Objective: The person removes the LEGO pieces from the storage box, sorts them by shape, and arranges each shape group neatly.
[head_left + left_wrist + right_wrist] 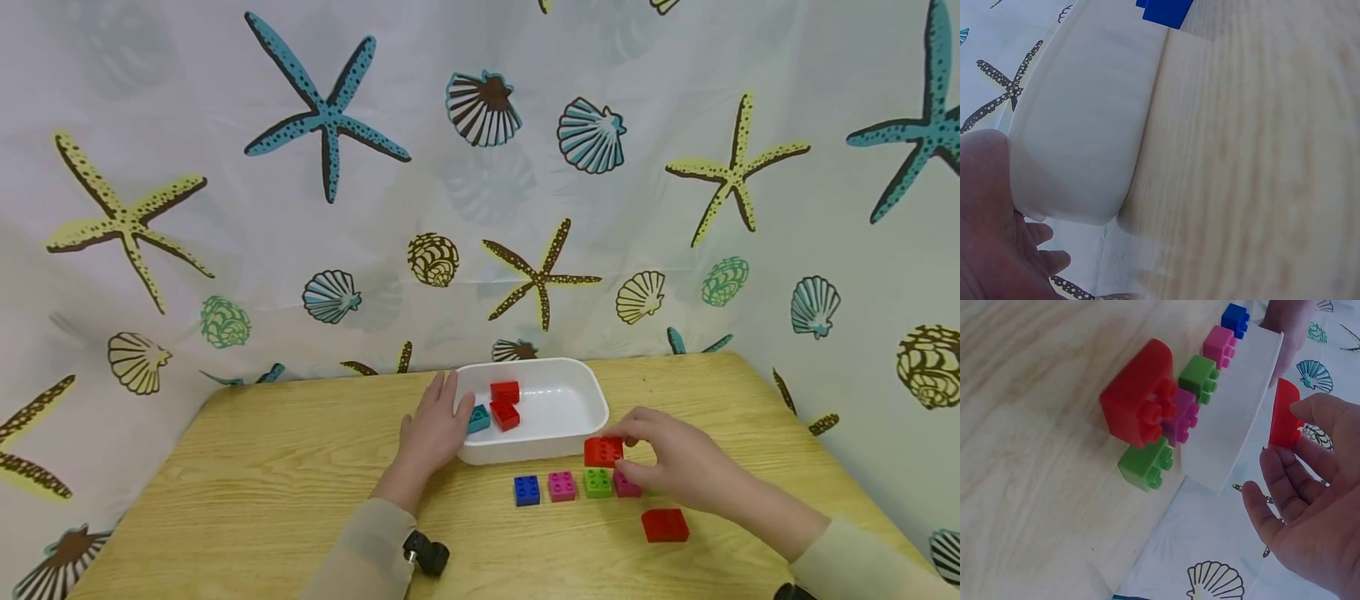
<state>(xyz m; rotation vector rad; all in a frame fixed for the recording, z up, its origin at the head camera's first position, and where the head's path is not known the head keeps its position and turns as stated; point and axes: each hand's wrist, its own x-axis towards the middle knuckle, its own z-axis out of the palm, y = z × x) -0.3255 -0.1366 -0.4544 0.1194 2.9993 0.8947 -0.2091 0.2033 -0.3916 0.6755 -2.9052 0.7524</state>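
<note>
My right hand (pixel 678 458) pinches a red toy brick with a curved side (pixel 602 452) between thumb and fingers, over the front right corner of a white plastic tray (pixel 487 452). In the right wrist view, the held red brick (pixel 1283 415) is raised off the table, the other fingers spread below it. At the tray's left end rests my left hand (pixel 435 425), fingers stretched out along the outside and thumb at the rim. Inside the tray lie two red bricks, one at the back (pixel 505 392) and one in front (pixel 505 414), plus a teal brick (pixel 477 419).
Before the tray stands a row of small bricks: blue (pixel 527 491), pink (pixel 561 486), lime green (pixel 597 482), magenta (pixel 627 485) and another green one (pixel 1145 464). Nearer the front is a second curved red brick (pixel 664 526). A patterned cloth (pixel 405 192) hangs behind the wooden table (pixel 300 467).
</note>
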